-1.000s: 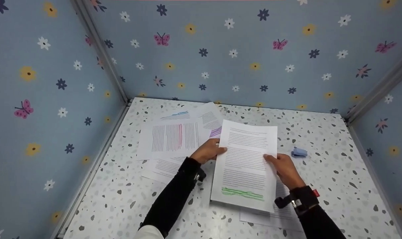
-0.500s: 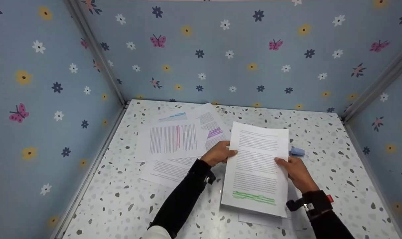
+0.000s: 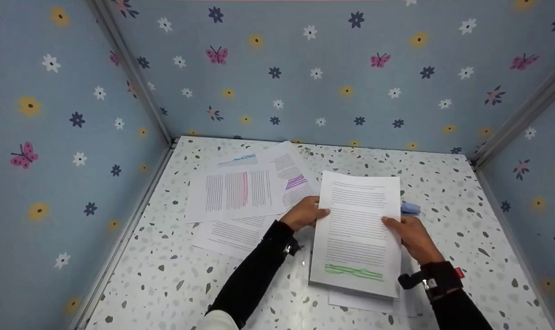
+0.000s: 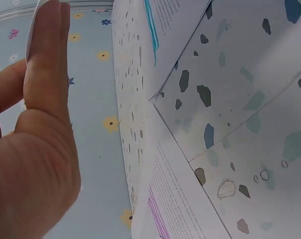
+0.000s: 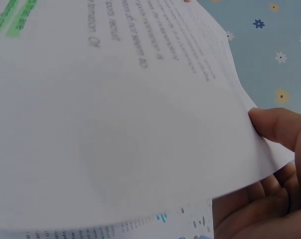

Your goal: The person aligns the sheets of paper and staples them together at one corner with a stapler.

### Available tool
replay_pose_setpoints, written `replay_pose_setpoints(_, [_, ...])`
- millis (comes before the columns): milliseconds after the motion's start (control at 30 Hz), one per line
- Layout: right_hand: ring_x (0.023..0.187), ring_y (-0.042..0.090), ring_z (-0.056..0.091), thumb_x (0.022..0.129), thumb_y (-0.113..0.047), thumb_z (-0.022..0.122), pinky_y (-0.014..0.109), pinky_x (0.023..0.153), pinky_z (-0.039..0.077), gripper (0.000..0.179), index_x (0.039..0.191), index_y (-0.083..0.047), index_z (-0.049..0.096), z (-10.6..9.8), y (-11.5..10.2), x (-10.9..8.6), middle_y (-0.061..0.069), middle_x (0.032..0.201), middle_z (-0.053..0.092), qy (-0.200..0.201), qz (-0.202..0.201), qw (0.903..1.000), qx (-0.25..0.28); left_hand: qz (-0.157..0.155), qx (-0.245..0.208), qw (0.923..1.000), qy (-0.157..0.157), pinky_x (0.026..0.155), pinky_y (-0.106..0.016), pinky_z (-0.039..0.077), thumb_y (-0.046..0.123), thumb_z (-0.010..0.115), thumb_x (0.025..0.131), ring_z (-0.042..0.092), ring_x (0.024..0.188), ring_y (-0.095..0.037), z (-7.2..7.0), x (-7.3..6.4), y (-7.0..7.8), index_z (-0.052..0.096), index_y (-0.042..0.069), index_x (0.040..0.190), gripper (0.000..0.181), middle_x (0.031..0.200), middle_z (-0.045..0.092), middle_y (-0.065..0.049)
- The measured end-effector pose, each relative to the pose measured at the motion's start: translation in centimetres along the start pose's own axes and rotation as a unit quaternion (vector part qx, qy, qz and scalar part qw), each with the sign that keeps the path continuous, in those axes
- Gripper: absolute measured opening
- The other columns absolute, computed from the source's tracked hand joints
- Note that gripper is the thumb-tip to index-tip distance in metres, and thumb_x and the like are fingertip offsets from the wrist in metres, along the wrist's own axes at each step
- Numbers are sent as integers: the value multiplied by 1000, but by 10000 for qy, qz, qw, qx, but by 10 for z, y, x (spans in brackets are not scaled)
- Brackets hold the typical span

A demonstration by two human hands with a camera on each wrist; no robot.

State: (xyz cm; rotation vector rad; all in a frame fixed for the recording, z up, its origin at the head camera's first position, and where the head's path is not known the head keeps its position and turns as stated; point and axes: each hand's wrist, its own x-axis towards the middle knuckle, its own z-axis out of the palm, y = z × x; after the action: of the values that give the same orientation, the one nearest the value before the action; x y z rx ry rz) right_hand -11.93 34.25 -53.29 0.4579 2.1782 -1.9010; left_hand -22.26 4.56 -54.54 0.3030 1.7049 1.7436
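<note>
Both hands hold up a printed sheet of paper (image 3: 357, 229) with green highlighting near its bottom. My left hand (image 3: 302, 213) pinches its left edge, thumb on the front and fingers behind. On the opposite edge my right hand (image 3: 413, 236) does the same, and the right wrist view shows its thumb (image 5: 277, 124) pressing on the paper. The left wrist view has the left hand (image 4: 41, 124) from the palm side, with only a thin edge of the sheet at its fingertips. Partly hidden beneath the held sheet, another sheet (image 3: 360, 301) lies on the table.
Left of the hands, several printed sheets overlap: one with a pink mark (image 3: 236, 192), one with purple (image 3: 296, 176), one with blue (image 3: 241, 158). A small blue object (image 3: 411, 208) sits beyond the right hand. Flower-patterned walls (image 3: 314, 73) enclose the speckled table (image 3: 158, 279).
The held sheet and both hands have shifted to the right, mostly in the first half second. The sheet with the purple mark shows more, and the small blue object is now partly covered.
</note>
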Motion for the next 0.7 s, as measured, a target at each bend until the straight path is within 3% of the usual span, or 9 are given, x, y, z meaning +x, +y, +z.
replay_pose_setpoints(167, [86,24,73,99,-37,68,32,71,59,62,137,11,53,-8,-4,-1,12,103,74,182,36,9995,-251,17,194,9998,76,55,-26,50,1,61,100,67,67,-15,7,4,2,69,2,123,25,96,75,-13])
replay_pose_setpoints(400, [77,24,73,98,-42,68,34,62,58,59,129,7,60,-20,10,-3,11,95,75,382,302,9965,-673,-268,319,9991,5,66,-34,60,0,64,97,74,81,-26,22,12,-8,69,-1,122,25,96,75,-14])
replay_pose_setpoints(700, [72,22,70,98,-42,68,34,60,56,57,127,7,61,-22,20,-6,9,91,75,506,443,9952,-705,-440,1088,9921,439,67,-34,59,3,68,96,72,76,-21,34,16,-19,71,0,116,20,89,75,-9])
